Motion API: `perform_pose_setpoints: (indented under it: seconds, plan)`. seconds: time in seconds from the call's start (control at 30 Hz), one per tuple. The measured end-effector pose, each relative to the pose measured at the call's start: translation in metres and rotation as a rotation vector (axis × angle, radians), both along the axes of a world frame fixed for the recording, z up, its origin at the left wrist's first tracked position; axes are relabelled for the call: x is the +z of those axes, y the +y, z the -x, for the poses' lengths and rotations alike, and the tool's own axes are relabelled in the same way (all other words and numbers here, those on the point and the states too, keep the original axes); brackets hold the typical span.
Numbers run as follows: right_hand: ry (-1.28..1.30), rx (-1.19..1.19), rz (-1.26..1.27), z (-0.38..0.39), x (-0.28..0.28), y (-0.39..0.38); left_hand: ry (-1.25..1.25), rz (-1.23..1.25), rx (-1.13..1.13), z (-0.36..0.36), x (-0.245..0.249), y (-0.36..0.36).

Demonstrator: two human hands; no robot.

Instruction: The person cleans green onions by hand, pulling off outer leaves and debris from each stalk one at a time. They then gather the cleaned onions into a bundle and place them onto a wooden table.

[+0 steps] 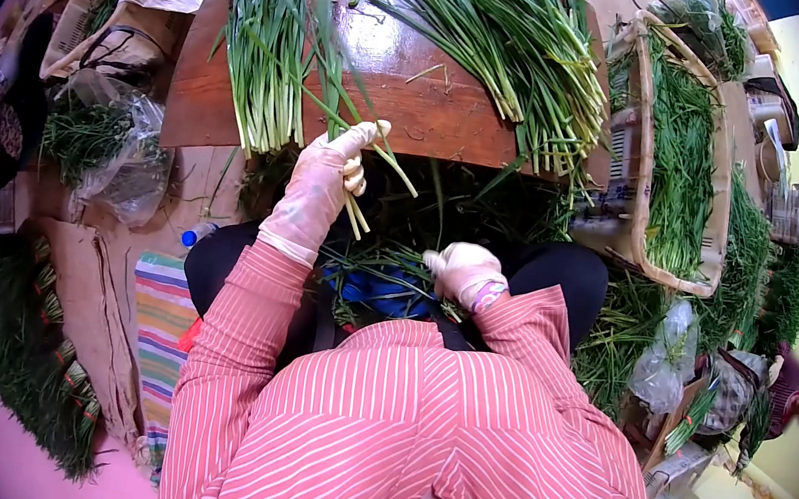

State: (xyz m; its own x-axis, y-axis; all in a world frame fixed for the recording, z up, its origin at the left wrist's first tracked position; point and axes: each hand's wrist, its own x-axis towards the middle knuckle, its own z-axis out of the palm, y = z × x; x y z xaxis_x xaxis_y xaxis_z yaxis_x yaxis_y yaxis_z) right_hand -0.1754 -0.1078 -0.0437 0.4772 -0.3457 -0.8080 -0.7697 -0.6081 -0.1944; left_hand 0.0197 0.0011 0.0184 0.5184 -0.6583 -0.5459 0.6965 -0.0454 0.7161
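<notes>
My left hand (319, 183), in a thin whitish glove, is raised at the table's near edge. Its fingers are closed round a few garlic chive stalks (396, 168), pale ends pointing down toward me and green leaves reaching over the tabletop. My right hand (469, 273), gloved too, is low over my lap with its fingers curled; whatever they hold, if anything, is hidden. Loose green leaves (372, 264) lie beside it over something blue. On the wooden table (379, 95), a neat bundle of garlic chives (265, 80) lies left and a larger pile (508, 37) right.
A rimmed crate (644, 171) full of greens stands to the right, with loose leaves (611, 328) heaped below it. Plastic bags (143, 165) flank me. Tied bundles (40, 334) lie on the floor at left, near cardboard (94, 310). Another person (794, 397) appears far right.
</notes>
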Motion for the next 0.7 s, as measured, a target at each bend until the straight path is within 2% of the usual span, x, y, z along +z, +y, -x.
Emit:
perform_pose_setpoints:
  seconds: [0.03,0.1,0.17,0.2,0.3,0.37,0.43,0.53,0.6,0.63,0.7]
  plan:
    - [-0.096,-0.132,-0.078,-0.007,0.025,-0.008,0.008,0.013,-0.004,0.001,-0.001,0.001]
    - [-0.480,-0.313,-0.096,-0.011,0.022,-0.022,0.010,-0.010,-0.025,0.007,-0.005,0.002]
    - [-0.817,-0.456,-0.384,-0.030,0.040,-0.024,0.007,-0.013,-0.086,0.010,-0.006,-0.001]
    - [-0.841,-0.501,-0.520,-0.041,0.055,-0.017,0.018,-0.030,-0.107,0.013,-0.006,-0.002]
    - [-0.738,-0.143,-0.283,-0.058,0.067,-0.002,-0.065,-0.126,-0.165,0.018,-0.010,-0.005]
    - [-0.799,-0.021,-0.053,-0.058,0.045,0.014,-0.151,-0.182,-0.203,0.020,-0.014,-0.002]
    - [-0.739,-0.085,-0.158,-0.054,0.055,0.020,-0.113,-0.229,-0.200,0.021,-0.010,-0.002]
    - [-0.824,0.036,-0.063,-0.047,0.050,0.019,-0.172,-0.164,-0.189,0.021,-0.017,-0.004]
    - [-0.853,0.050,-0.032,-0.046,0.052,0.018,-0.017,-0.127,-0.061,0.022,-0.010,-0.007]
    - [-0.885,0.064,-0.002,-0.048,0.054,0.017,-0.016,-0.124,-0.058,0.021,-0.008,-0.008]
    - [-0.780,0.183,0.064,-0.047,0.055,0.005,0.055,0.089,0.043,0.017,-0.006,-0.010]
